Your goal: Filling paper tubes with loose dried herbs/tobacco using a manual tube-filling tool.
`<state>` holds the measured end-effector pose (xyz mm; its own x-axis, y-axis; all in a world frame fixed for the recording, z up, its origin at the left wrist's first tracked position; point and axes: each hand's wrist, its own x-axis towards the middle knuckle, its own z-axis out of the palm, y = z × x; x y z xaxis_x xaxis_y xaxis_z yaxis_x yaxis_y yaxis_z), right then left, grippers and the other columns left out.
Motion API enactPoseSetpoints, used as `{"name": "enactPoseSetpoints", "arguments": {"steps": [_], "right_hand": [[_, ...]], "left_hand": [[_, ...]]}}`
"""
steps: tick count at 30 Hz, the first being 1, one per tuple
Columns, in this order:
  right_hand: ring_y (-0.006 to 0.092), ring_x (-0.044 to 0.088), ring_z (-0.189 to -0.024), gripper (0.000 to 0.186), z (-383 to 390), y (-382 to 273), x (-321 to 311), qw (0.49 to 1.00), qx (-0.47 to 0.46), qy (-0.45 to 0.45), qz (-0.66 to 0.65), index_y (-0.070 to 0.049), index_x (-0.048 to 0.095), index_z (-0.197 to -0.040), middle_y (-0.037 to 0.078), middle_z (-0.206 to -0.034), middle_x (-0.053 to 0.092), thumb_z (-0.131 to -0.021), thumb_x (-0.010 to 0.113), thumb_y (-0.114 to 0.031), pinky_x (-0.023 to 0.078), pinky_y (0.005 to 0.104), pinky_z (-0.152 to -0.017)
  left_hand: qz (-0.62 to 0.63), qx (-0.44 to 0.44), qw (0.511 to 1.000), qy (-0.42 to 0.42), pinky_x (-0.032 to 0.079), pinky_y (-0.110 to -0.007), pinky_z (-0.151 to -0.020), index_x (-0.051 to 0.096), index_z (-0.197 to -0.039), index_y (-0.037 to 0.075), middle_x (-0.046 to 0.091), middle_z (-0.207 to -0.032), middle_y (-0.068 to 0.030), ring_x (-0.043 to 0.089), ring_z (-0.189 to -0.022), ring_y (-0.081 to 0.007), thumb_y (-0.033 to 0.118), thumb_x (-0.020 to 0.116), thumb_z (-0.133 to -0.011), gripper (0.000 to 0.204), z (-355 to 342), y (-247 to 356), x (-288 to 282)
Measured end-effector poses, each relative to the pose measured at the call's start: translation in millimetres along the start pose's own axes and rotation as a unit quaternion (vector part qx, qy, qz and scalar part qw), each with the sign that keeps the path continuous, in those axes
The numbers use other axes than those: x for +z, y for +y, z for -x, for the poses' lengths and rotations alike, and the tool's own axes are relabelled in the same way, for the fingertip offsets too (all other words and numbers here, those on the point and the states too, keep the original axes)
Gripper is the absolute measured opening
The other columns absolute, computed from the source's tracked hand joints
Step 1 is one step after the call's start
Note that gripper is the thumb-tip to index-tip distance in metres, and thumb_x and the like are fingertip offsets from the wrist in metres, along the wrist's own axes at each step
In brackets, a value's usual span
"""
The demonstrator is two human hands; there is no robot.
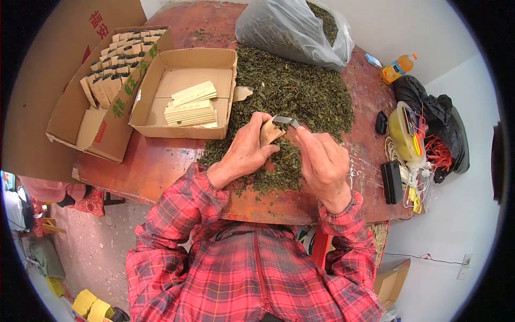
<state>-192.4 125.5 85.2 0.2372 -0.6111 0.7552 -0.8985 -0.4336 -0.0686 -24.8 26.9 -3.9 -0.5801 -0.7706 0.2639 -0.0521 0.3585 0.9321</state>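
Table [161, 161]: reddish wooden top, worn, carrying everything below.
Leaf heap [289, 91]: loose dried green tea leaves spread wide over the table's middle, reaching under both hands.
Plastic sack [292, 27]: clear bag of more leaves at the far edge, slumped against the heap.
Long carton [102, 91]: open cardboard box at the far left, packed with upright tan packets already topped with leaves.
Small carton [182, 91]: open box just beside the heap, holding a flat stack of empty tan paper packets [190, 104].
Clutter on the right: an orange drink bottle [398, 67], a black bag [434, 112], a yellow tape reel, red ties, and a dark box near the edge.
Left hand [244, 150]: closed around a small tan paper packet [270, 131], fingers wrapped on its lower body, holding it just above the heap.
Right hand [322, 161]: thumb and forefinger pinching something thin and grey-silver [287, 122] at the packet's mouth; what it is cannot be told.
Handling, as judged: the packet looks very light, thin and easily creased; it likely crushes under a hard squeeze, so a soft hold low on its sides, leaving the mouth open, seems best. Leaves look brittle and prone to spill.
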Motion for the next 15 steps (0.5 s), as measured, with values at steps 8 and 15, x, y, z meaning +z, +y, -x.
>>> {"name": "enactPoseSetpoints", "arguments": {"steps": [8,15], "right_hand": [[0.0278,0.073,-0.073,0.028,-4,0,-10,0.999,0.030,0.017,-0.007,0.000,0.075,-0.112,0.014,-0.090,0.076,-0.086,0.079,0.010,0.055,0.0361,-0.061],[0.0284,0.071,-0.071,0.028,3,1,-1,0.999,0.024,-0.039,-0.020,0.001,0.073,-0.113,0.013,-0.087,0.073,-0.086,0.078,0.008,0.054,0.0381,-0.058]], "left_hand": [[0.012,-0.029,0.999,-0.021,0.054,-0.042,-0.080,0.046,-0.131,0.003,0.067,-0.103,-0.0171,0.067,-0.091,-0.0306,0.003,0.081,-0.087,0.056,0,-1,-1],[0.009,-0.039,0.999,-0.028,0.055,-0.046,-0.083,0.044,-0.128,0.003,0.066,-0.105,-0.0220,0.069,-0.096,-0.0388,-0.001,0.081,-0.084,0.057,-1,9,-2]]}}
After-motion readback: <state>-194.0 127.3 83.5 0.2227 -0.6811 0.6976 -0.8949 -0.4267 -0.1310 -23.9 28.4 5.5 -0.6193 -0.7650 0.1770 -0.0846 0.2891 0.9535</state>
